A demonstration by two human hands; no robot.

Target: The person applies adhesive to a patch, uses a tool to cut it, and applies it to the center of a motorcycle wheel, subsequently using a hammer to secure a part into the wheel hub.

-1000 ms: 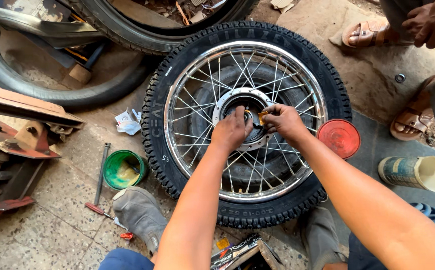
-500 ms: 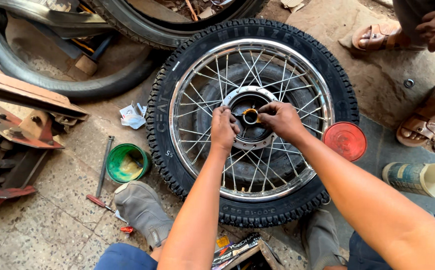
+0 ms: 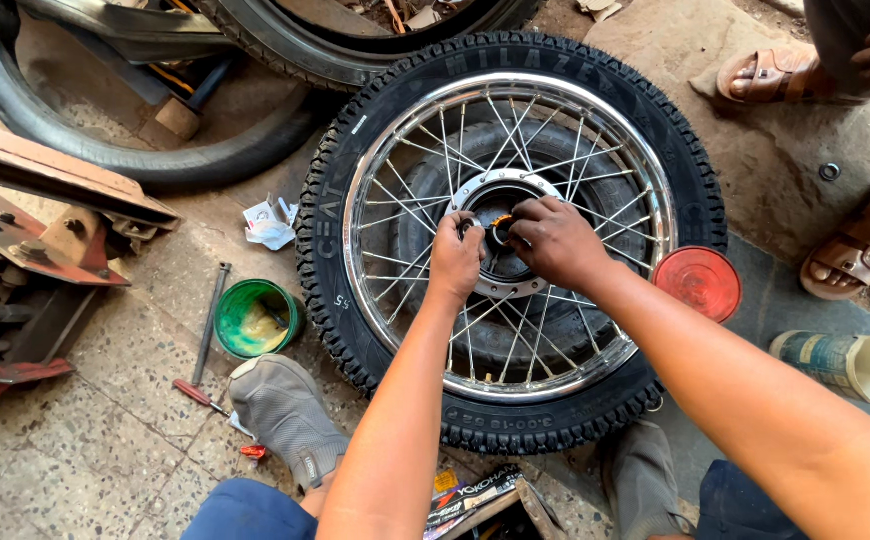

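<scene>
Both hands, left (image 3: 455, 258) and right (image 3: 553, 240), pinch at the hub (image 3: 500, 232) of the spoked wheel (image 3: 511, 240) lying flat on the floor. A green tub (image 3: 255, 318) and red lid (image 3: 697, 283) flank it; spokes crowd the fingers.

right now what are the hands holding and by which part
Both hands are at the wheel's hub: left hand and right hand pinch at its centre; the small orange part there is too hidden to identify.

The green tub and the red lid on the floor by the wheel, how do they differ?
The green tub lies left of the spoked wheel, clear of the tyre; the red lid lies right of it, at the tyre's edge. The tub is open and deep, with smeared contents, while the lid looks flat and shallow. Both are round and lie on the ground. The left hand and right hand touch neither; they work at the hub.
</scene>
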